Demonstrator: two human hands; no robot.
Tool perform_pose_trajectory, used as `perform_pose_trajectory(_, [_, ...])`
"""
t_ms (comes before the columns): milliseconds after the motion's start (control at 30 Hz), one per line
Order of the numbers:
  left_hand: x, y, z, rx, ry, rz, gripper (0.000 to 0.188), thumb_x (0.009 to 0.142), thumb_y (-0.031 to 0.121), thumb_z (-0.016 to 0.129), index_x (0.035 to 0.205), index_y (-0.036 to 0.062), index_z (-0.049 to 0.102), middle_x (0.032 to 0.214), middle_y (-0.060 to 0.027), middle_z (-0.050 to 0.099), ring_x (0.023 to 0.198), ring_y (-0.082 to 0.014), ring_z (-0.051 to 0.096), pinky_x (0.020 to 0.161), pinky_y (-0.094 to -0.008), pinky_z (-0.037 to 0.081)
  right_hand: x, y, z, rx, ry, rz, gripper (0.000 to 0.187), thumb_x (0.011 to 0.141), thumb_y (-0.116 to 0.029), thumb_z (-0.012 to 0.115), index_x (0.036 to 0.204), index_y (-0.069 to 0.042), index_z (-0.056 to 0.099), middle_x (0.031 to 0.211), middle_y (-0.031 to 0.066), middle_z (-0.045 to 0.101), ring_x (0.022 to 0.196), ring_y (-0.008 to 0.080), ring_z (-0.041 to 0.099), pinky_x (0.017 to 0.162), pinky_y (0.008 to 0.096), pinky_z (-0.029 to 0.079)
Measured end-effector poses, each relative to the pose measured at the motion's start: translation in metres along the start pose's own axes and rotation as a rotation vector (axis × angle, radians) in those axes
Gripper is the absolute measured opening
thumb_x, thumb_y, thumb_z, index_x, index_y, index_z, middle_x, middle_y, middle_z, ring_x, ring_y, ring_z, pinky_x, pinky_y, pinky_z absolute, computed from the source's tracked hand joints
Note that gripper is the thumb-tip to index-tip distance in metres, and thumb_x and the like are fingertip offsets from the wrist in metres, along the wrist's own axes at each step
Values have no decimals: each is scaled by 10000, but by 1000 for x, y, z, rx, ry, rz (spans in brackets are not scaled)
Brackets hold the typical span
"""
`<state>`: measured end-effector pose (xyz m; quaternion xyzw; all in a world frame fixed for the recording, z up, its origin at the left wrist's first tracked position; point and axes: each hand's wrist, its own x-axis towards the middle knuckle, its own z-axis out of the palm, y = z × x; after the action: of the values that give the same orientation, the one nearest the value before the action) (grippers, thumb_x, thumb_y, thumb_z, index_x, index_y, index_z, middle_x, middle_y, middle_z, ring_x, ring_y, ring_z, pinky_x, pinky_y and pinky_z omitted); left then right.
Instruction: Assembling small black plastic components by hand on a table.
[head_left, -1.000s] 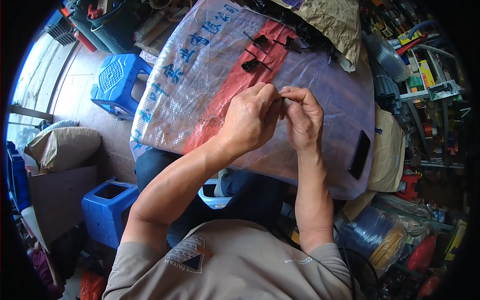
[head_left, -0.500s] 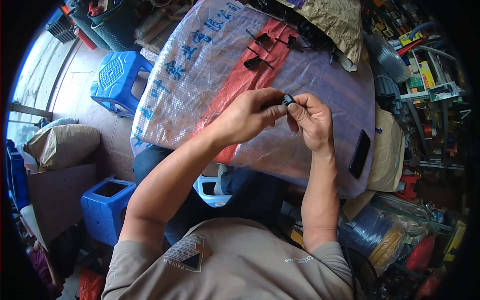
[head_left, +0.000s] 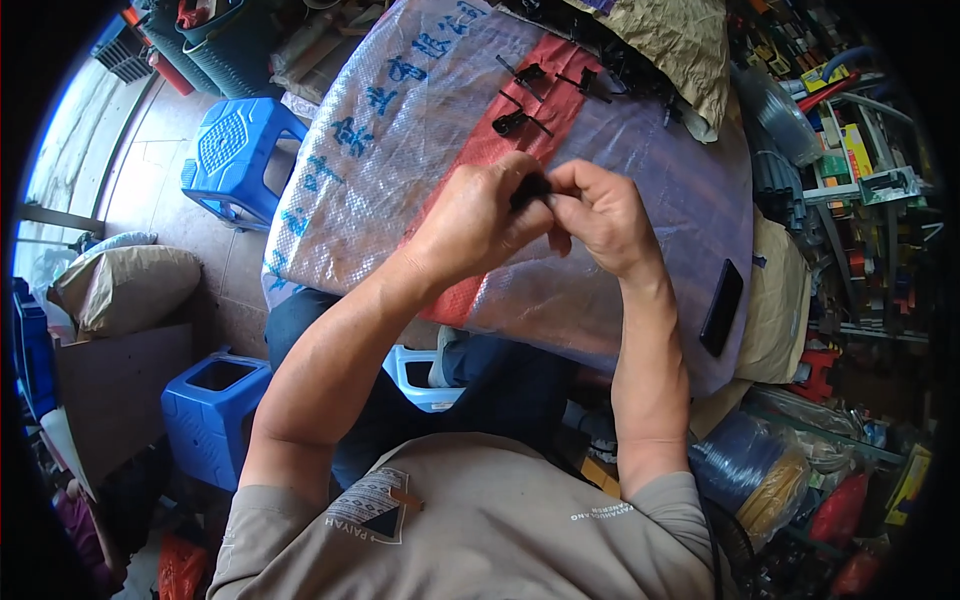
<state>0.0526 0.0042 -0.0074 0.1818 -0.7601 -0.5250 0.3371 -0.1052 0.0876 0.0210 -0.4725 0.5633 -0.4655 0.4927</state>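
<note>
Both hands are raised together over a table covered with a woven plastic sheet (head_left: 400, 170). My left hand (head_left: 480, 210) is closed round a small black part (head_left: 530, 189), mostly hidden by the fingers. Against its right side, my right hand (head_left: 600, 215) pinches with thumb and index finger; whether it grips the same part or another small piece is hidden. Beyond the hands, several black parts with thin rods (head_left: 518, 122) lie on the sheet's red stripe.
A black phone (head_left: 720, 308) lies at the table's right edge. Brown paper sacking (head_left: 670, 50) covers more black parts at the far side. Blue plastic stools (head_left: 232, 150) stand to the left. Crowded shelves (head_left: 860, 190) and coiled clear tubing (head_left: 745, 460) fill the right.
Both hands have shifted slightly, the right one leftward and away from me. The black part, which showed between the fingertips, now sits deeper in the left hand.
</note>
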Motion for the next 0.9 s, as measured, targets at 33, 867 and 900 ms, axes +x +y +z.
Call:
perform_pose_trajectory(33, [0, -3, -3, -28, 23, -28, 276, 790, 132, 658, 968, -58, 568, 728, -194, 638, 706, -296, 679, 641, -364, 516, 7, -2, 0, 5, -33, 4, 92, 891, -48, 567, 951, 13, 603, 717, 37, 610, 577, 75, 559, 521, 218, 458])
perform_pose_trajectory(867, [23, -4, 16, -60, -6, -17, 521, 784, 255, 765, 1196, 3, 570, 998, -100, 657, 812, -129, 578, 730, -278, 482, -2, 11, -28, 248, 498, 8, 178, 867, -219, 675, 789, -93, 575, 604, -43, 485, 444, 18, 354, 387, 193, 213])
perform_pose_trajectory(900, [24, -1, 20, 11, 2, 15, 457, 786, 218, 754, 1148, 2, 578, 970, -118, 657, 743, -169, 586, 674, -305, 481, -4, 10, -24, 229, 512, -19, 191, 875, -221, 668, 770, -93, 573, 593, -47, 480, 436, 16, 346, 387, 192, 214])
